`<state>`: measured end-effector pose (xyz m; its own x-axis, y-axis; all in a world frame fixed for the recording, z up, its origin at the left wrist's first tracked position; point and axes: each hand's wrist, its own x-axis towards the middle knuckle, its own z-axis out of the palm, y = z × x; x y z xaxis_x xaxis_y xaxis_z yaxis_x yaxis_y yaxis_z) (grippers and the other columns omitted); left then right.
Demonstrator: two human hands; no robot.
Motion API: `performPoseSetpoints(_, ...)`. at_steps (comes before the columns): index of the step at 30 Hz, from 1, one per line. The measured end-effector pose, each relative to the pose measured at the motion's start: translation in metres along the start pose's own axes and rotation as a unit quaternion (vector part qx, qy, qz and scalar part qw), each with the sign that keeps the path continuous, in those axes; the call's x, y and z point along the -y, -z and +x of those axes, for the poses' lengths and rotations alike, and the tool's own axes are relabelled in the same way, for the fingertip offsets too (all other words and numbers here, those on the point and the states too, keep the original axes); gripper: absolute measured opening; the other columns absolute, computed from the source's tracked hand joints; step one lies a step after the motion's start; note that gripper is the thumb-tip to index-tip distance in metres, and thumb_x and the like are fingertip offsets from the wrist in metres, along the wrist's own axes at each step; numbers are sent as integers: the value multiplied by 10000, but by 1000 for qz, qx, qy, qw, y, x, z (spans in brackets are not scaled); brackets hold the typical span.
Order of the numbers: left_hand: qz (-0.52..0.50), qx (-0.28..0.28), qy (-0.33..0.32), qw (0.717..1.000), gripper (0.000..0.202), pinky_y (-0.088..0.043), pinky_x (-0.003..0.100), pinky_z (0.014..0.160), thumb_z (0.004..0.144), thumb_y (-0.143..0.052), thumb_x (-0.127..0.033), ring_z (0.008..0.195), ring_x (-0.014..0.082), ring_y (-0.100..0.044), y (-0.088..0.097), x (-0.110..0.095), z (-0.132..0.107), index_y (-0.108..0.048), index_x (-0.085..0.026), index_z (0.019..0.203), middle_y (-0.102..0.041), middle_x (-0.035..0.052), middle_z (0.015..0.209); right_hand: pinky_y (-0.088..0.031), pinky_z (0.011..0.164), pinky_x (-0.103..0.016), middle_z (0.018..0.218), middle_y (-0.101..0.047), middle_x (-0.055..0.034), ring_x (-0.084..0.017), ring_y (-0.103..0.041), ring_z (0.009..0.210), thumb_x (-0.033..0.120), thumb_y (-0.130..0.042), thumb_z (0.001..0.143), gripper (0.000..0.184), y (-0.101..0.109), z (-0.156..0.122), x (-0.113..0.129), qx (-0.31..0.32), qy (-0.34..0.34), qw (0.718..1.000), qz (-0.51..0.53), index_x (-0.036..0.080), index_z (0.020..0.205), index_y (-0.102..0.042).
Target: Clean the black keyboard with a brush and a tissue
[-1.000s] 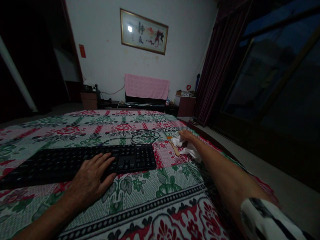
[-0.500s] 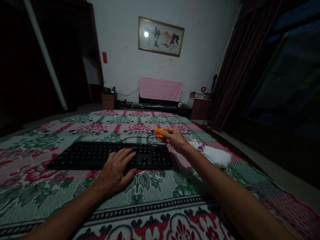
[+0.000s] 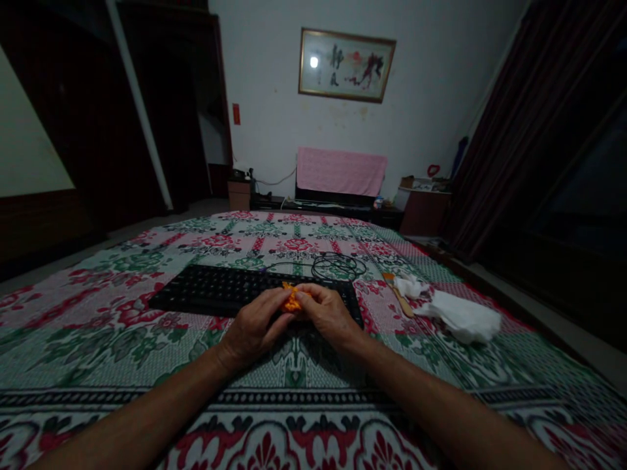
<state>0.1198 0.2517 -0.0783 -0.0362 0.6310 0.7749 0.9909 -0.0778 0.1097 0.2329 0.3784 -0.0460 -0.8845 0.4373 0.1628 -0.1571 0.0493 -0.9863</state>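
A small orange thing (image 3: 292, 301) is pinched between the fingertips of both hands, just above the near edge of a black keyboard (image 3: 215, 291). My left hand (image 3: 255, 326) closes on it from the left. My right hand (image 3: 329, 316) closes on it from the right. The keyboard lies across a flowered bedspread (image 3: 122, 326), and its coiled black cable (image 3: 337, 266) rests behind it. What the orange thing is I cannot make out.
To the right lie a wooden-handled tool (image 3: 399, 295) and crumpled white cloths (image 3: 460, 315) near the bed's right edge. Beyond the bed stand a low cabinet with a pink cloth (image 3: 341, 171), a framed picture (image 3: 347, 64) and dark curtains (image 3: 494, 143).
My right hand came from the white cloths at the right with the orange thing and brought it in front of the keyboard. My left hand left the keys and joined it.
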Motion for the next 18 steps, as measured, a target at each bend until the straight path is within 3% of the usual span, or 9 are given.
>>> performPoseSetpoints(6,4,-55,8,998,328,-501,298,893,830,-518,-174,1015,184,-604,-1,4,1,-538,-131,1155,-637,119,1084,-489,744,-262,975,-645,-18,-142,-594,848,285,-558,772,329,-6,-4,-5,69,56,996,-21,203,1087,-605)
performPoseSetpoints(9,8,-52,1,999,333,-497,309,911,815,-508,-136,1036,194,-602,-2,6,0,-547,-121,1146,-637,129,1098,-484,806,-279,1083,-629,-29,-170,-581,960,203,-568,736,434,-8,-3,-13,60,98,992,-53,213,1170,-562)
performPoseSetpoints(12,10,-43,-10,999,326,-494,321,923,814,-507,-136,1053,206,-598,-3,6,0,-556,-111,1135,-631,140,1117,-490,786,-287,1056,-642,-22,-174,-591,926,213,-558,742,385,-6,-1,-18,28,113,990,-85,216,1125,-601)
performPoseSetpoints(18,29,-54,-45,997,225,-498,283,905,855,-478,-136,1026,179,-606,-3,5,1,-596,-126,1046,-630,123,1095,-489,660,-266,787,-659,-11,-144,-591,710,300,-580,736,212,3,5,-17,-27,77,992,-93,162,861,-682)
